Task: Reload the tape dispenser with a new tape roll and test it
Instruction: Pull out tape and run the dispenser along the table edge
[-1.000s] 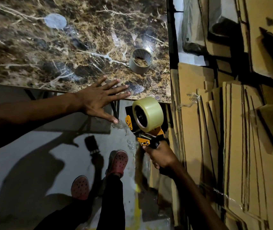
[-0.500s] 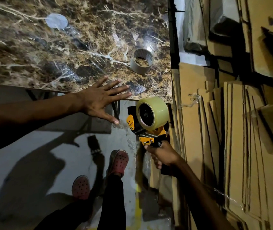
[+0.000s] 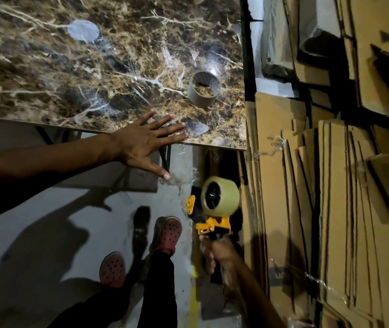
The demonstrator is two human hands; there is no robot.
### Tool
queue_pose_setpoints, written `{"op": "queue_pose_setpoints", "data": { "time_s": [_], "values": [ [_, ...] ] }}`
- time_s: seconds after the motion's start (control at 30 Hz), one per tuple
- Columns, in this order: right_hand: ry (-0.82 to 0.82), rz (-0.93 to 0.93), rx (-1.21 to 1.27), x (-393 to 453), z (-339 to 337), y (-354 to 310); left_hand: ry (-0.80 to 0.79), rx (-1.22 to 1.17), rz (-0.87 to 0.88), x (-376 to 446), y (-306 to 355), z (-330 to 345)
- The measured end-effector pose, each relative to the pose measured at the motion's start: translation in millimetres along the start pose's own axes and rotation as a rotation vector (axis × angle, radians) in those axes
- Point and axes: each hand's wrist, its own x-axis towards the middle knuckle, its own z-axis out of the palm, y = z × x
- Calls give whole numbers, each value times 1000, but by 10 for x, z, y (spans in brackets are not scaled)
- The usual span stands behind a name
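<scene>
My right hand (image 3: pixel 219 254) grips the black handle of a yellow and black tape dispenser (image 3: pixel 208 221) below the table's near edge. A full roll of clear tape (image 3: pixel 221 195) sits on its spool. A strip of clear tape (image 3: pixel 177 178) runs from the dispenser up toward the table edge. My left hand (image 3: pixel 141 143) lies flat with fingers spread, pressing on the marble-patterned table (image 3: pixel 70 79) at its near edge, thumb hanging below. An empty grey cardboard tape core (image 3: pixel 204 89) stands on the table near its right edge.
Flattened cardboard boxes (image 3: pixel 318 197) stand stacked on edge along the right, close to the dispenser. A round pale sticker (image 3: pixel 83 30) lies on the far tabletop. My feet in red clogs (image 3: pixel 167 233) stand on the grey floor below.
My right hand has pulled the dispenser down and away from the table edge, drawing out more tape. My left hand stays pressed flat on the table edge.
</scene>
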Motion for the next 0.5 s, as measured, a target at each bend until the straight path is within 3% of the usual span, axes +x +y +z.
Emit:
{"op": "queue_pose_setpoints", "data": {
  "time_s": [0.07, 0.5],
  "values": [
    [37, -19, 80, -9, 26, 90, 4, 9, -4, -11, 1, 39],
    [-131, -215, 327, -340, 294, -425, 74, 22, 9, -32, 40, 51]
  ]
}}
